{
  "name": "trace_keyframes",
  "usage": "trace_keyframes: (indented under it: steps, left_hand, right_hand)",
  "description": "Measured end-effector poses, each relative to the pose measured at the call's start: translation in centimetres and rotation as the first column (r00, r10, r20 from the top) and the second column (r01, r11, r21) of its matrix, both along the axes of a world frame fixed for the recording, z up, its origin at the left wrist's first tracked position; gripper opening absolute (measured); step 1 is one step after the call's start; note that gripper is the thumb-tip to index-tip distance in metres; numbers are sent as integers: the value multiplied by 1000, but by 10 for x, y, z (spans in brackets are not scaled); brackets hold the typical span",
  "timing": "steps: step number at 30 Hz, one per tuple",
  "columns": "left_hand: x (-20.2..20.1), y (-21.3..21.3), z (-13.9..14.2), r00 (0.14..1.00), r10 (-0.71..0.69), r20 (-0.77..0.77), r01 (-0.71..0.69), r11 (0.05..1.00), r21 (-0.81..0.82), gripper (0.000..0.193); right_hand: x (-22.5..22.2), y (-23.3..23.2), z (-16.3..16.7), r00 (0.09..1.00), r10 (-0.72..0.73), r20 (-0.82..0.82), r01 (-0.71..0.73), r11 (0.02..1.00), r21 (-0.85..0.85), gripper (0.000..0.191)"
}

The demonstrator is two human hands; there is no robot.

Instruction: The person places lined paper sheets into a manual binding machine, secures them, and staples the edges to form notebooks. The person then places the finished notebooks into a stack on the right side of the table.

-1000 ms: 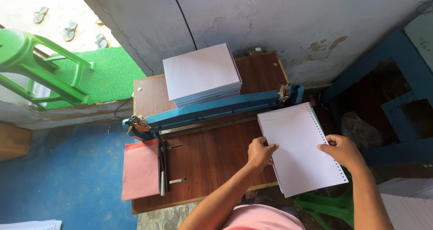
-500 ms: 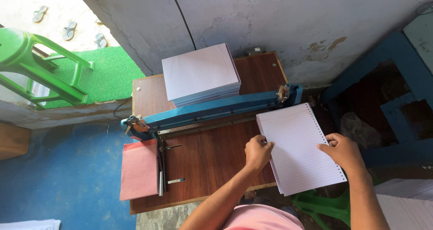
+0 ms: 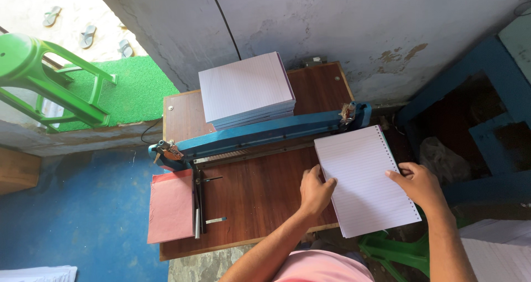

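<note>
Far left: green plastic stool on the floor, green mat beside it. Wooden table in the middle. Pink card stack lies at the table's left edge, just beside a metal lever handle. Blue punching machine bar runs across the table; stack of lined paper sits behind it. Left hand lies flat on the table, fingers together, tips touching the left edge of the punched lined sheet bundle. Bundle is tilted, overhanging the table's right edge, its top end near the bar's right end. Right hand grips the bundle's perforated right edge, fingers curled over the holes, thumb on top.
</note>
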State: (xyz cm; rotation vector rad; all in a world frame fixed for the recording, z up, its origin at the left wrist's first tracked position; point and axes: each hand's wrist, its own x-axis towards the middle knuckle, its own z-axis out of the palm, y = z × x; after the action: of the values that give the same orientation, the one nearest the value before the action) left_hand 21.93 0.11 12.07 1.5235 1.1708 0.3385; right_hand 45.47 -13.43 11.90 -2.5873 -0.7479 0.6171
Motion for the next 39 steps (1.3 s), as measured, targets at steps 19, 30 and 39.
trace_keyframes:
  steps: [19, 30, 39]
  left_hand:
    - [6, 5, -2, 966, 219, 138, -88, 779, -621, 97]
    - [-59, 69, -17, 846, 442, 298, -262, 831, -490, 54]
    - [-91, 84, -14, 749, 555, 361, -349, 794, -497, 66]
  right_hand:
    - [-8, 15, 1, 995, 33, 97, -54, 972, 228, 86]
    - [-65, 164, 82, 764, 435, 477, -644, 548, 534, 29]
    - [-81, 295, 68, 518, 716, 467, -854, 460, 242, 20]
